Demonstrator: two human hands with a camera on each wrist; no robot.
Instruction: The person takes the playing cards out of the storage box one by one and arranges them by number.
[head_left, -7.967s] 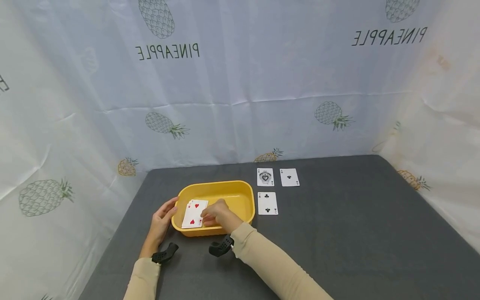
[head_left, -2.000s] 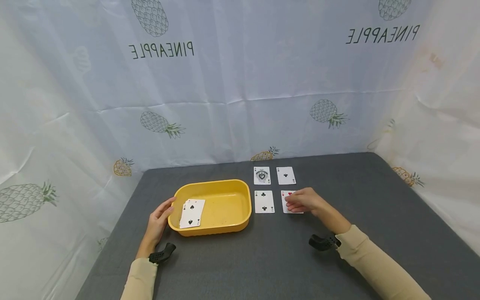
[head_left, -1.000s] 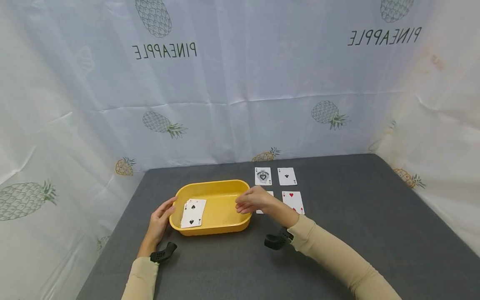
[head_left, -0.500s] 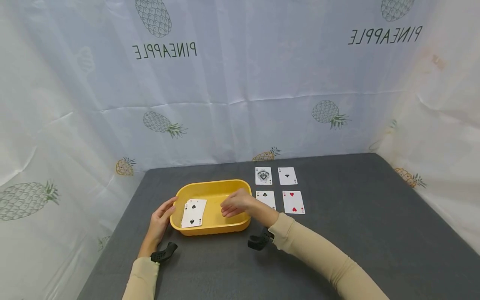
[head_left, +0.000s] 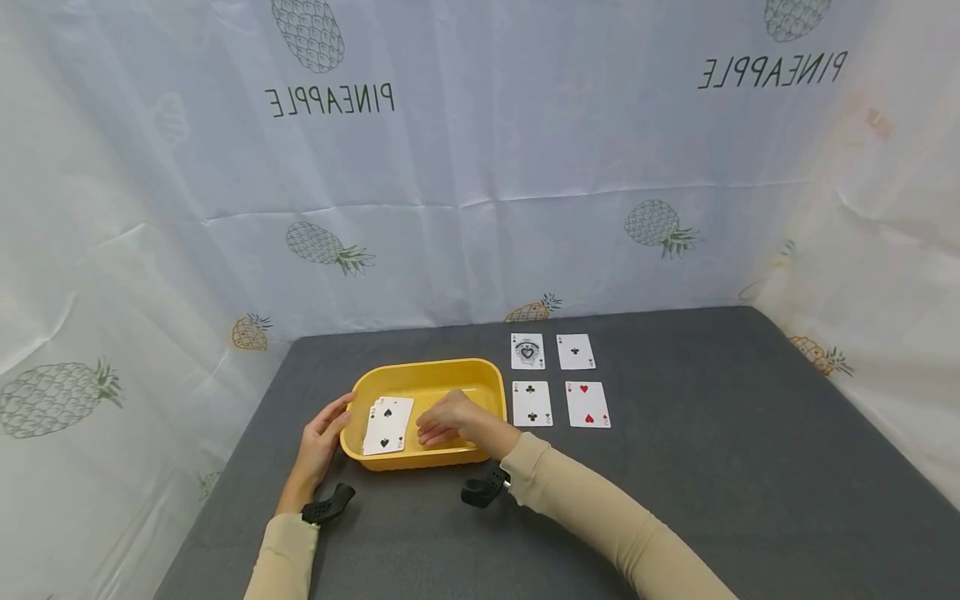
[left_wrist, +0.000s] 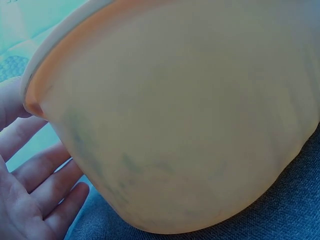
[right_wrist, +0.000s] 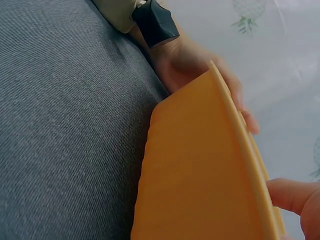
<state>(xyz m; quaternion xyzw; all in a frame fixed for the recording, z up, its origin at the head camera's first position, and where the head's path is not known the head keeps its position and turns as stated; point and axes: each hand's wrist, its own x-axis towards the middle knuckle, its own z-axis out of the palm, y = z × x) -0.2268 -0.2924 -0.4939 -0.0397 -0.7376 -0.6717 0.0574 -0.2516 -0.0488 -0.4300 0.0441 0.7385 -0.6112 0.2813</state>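
A yellow plastic tray (head_left: pixel 480 457) rests on the dark table, holding a small fanned stack of playing cards (head_left: pixel 387 425) at its left, with a two of spades on top. My left hand (head_left: pixel 318 437) grips the tray's left rim; in the left wrist view its thumb is at the rim and its other fingers (left_wrist: pixel 55 185) lie along the outer wall. My right hand (head_left: pixel 453 419) is over the tray, just right of the stack, with nothing visible in its loosely bent fingers. Its thumb (right_wrist: pixel 290 194) shows beyond the rim in the right wrist view.
Right of the tray, cards lie face up in two rows: an ace of spades (head_left: pixel 527 352) and an ace of clubs (head_left: pixel 576 352) behind, a two of clubs (head_left: pixel 532 404) and a two of hearts (head_left: pixel 588 405) in front. A pineapple-print curtain (head_left: pixel 450 167) hangs behind the table.
The two of hearts went from the stack to the table's front row. My right hand then came back left, over the tray to beside the stack. My left hand has stayed at the rim.
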